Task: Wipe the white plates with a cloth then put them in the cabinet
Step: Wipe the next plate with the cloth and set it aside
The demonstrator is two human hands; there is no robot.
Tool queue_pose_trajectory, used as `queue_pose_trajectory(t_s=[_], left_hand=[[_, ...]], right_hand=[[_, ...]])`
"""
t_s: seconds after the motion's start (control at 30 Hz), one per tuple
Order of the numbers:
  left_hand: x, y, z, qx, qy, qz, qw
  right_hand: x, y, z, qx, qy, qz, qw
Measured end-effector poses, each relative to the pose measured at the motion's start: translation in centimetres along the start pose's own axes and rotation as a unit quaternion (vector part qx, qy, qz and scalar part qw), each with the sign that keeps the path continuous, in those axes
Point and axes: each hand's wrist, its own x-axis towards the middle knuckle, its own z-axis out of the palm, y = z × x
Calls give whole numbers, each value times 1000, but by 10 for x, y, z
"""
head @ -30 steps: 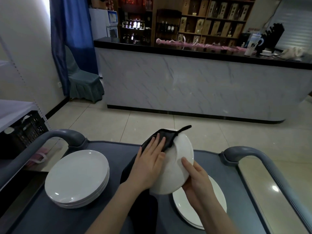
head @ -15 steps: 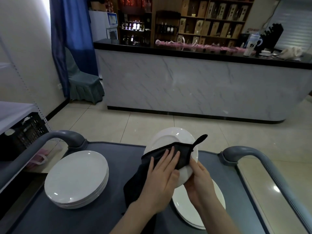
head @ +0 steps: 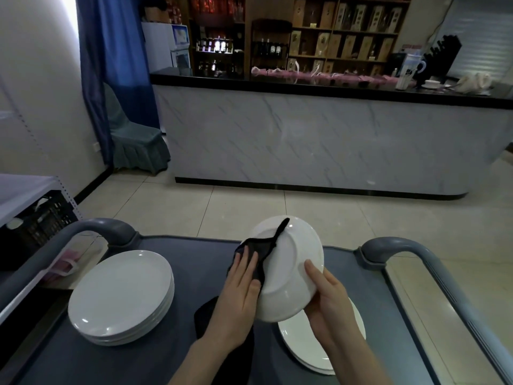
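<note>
The right hand (head: 330, 304) grips a white plate (head: 294, 270) by its lower right rim, one finger laid on the underside that faces the camera; the plate is tilted above the grey cart (head: 194, 251); the left hand (head: 238, 295) lies flat, fingers straight, pressing a black cloth (head: 258, 251) against the plate's left edge. The cloth seems to wrap round to the hidden face, though that side cannot be seen; a stack of plates (head: 119, 295) sits on the cart's left, a second stack (head: 308, 343) lies under the held plate.

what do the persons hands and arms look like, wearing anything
The left hand and right hand are bare: no gloves, rings or watch visible. Both forearms are uncovered too, with no sleeve in view down to the frame edge.
</note>
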Motion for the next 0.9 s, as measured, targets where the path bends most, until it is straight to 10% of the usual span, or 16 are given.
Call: queue_pose_trajectory(t_s=[0.33,0.9], left_hand=[[-11,34,37,106,-47,64,991],[-18,-22,5,62,-2,-152,986]], right_hand=[[0,1,-10,31,6,9,999],[-16,5,-35,-50,-16,33,998]])
